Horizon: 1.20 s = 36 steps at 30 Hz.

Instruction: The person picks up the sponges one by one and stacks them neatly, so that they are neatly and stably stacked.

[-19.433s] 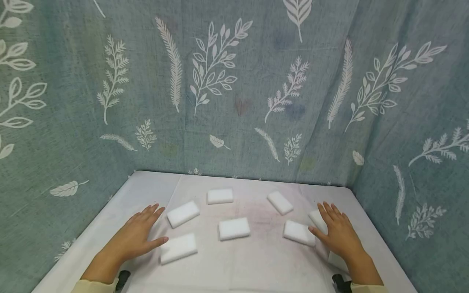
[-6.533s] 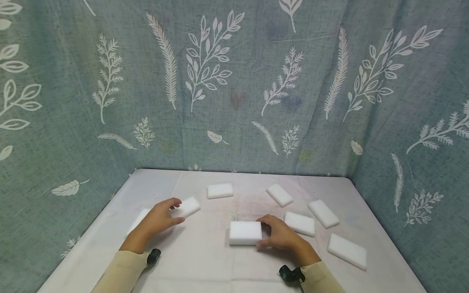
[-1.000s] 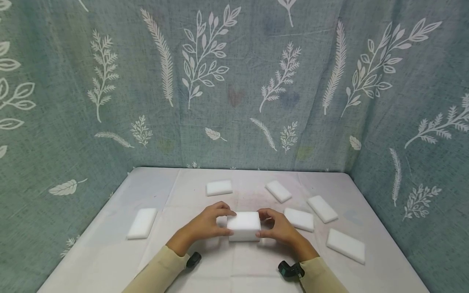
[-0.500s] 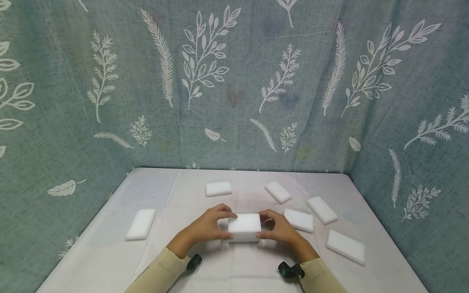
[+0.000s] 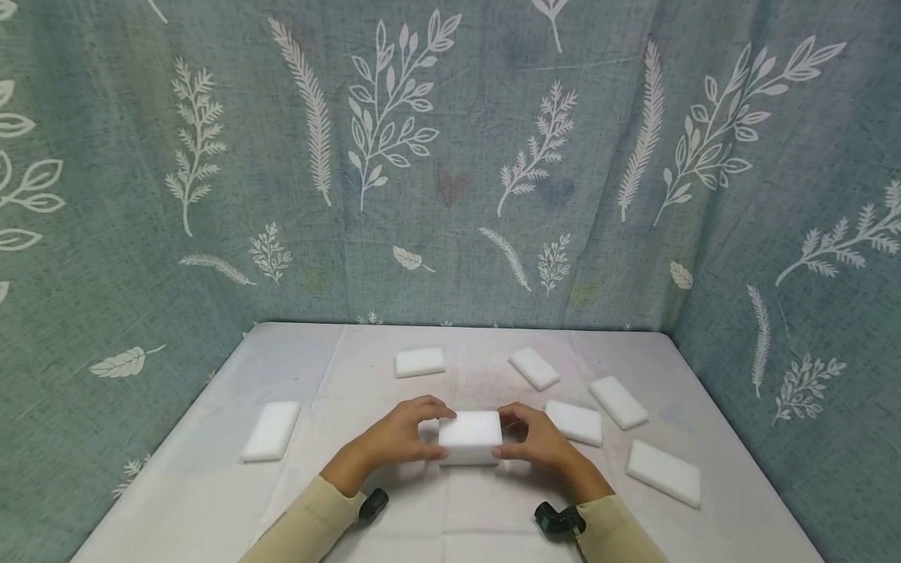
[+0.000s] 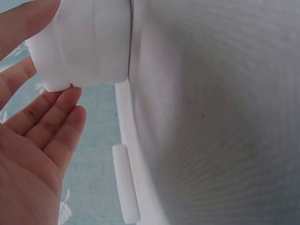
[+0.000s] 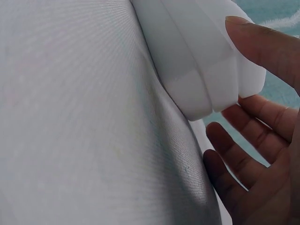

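Observation:
A stack of white sponge blocks lies on the white cloth in the middle of the head view. In the right wrist view the stack shows three layers, the top one set slightly off the others. My left hand holds the stack's left end between thumb and fingers. At the right end, my right hand holds it the same way. The left thumb lies along the near side, with fingertips against the end of the stack. Part of the far side is hidden.
Single white sponges lie flat around: one at left, one behind, and several at right, such as the one close beside my right hand. The cloth-covered table ends at patterned fabric walls.
Since 6.5 s ago my left hand has moved right to the stack, which is taller, and the sponge near that hand has left its place. In the last second both hands stay almost still.

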Tool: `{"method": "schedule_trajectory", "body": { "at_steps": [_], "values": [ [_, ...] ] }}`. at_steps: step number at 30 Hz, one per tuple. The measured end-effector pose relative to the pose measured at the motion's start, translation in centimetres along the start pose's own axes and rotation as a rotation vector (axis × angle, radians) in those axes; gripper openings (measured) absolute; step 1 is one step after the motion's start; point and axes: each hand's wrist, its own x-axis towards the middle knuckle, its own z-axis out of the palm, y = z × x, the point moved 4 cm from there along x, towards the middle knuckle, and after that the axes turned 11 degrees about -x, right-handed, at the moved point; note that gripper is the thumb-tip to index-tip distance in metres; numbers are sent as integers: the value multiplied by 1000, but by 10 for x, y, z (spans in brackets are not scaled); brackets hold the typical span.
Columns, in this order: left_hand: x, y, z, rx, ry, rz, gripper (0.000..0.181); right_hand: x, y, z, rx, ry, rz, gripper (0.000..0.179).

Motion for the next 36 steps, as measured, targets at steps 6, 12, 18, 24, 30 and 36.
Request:
{"method": "schedule_trajectory", "body": {
  "at_steps": [6, 12, 18, 24, 30, 36],
  "values": [
    [1, 0, 0, -11, -8, -11, 51, 0, 1, 0, -3, -5, 5, 56],
    [1, -1, 0, -19, -11, -8, 51, 0, 1, 1, 7, -11, 2, 57],
    [1, -1, 0, -20, -12, -10, 51, 0, 0, 1, 0, -15, -8, 65],
    [1, -2, 0, -14, -12, -15, 51, 1, -2, 2, 30, -13, -27, 73],
    [1, -2, 0, -9, -5, -3, 51, 2, -1, 4, 57, -4, -37, 74],
    [1, -2, -1, -10, -7, -5, 52, 2, -2, 3, 34, -18, -30, 70]
  ]
}}
